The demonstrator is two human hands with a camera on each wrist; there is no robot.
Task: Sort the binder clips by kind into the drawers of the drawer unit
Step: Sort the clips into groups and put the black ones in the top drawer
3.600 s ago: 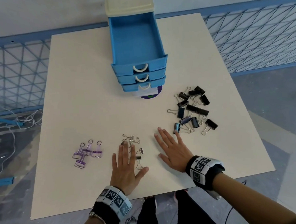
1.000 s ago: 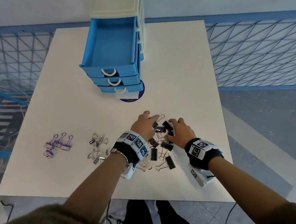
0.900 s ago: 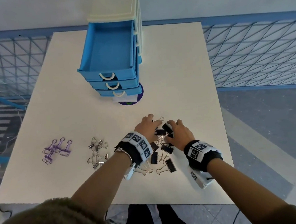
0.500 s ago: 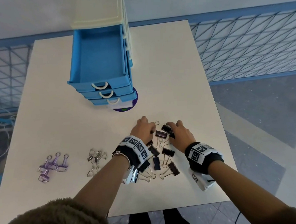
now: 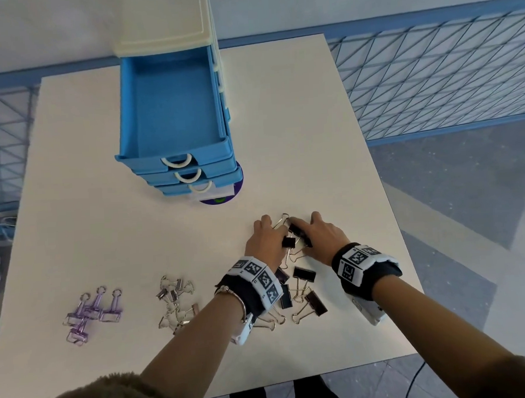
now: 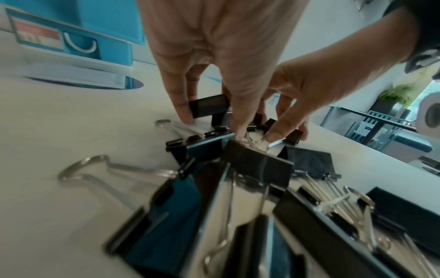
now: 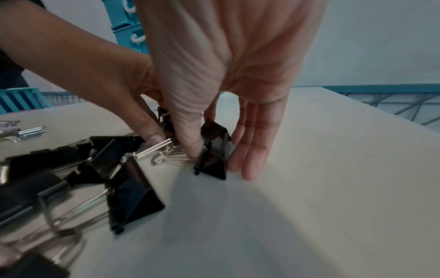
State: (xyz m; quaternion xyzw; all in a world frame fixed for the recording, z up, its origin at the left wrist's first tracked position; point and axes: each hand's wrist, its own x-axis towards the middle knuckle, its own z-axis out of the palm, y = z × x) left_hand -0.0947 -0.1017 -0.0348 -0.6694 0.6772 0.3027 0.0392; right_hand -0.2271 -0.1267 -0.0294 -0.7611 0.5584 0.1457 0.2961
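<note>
Several black binder clips (image 5: 303, 275) lie in a pile on the right of the white table (image 5: 297, 136). Both hands are at the pile's far end. My left hand (image 5: 270, 233) curls over the clips, and in the left wrist view its fingers (image 6: 183, 112) and thumb pinch a black clip (image 6: 209, 107). My right hand (image 5: 319, 234) faces it; in the right wrist view its thumb and fingers (image 7: 252, 150) grip a black clip (image 7: 214, 152). The blue drawer unit (image 5: 171, 112) stands at the back with its top drawer pulled out and empty.
Purple clips (image 5: 92, 311) lie in a group at the front left, and small silver clips (image 5: 177, 303) lie between them and the black pile. A purple disc (image 5: 221, 198) sticks out under the drawer unit. Blue mesh fencing (image 5: 431, 77) runs behind and to the right of the table.
Both hands left the table front, where they lay flat, and went to the black pile. Over the last second they drew together and curled onto clips at its far end.
</note>
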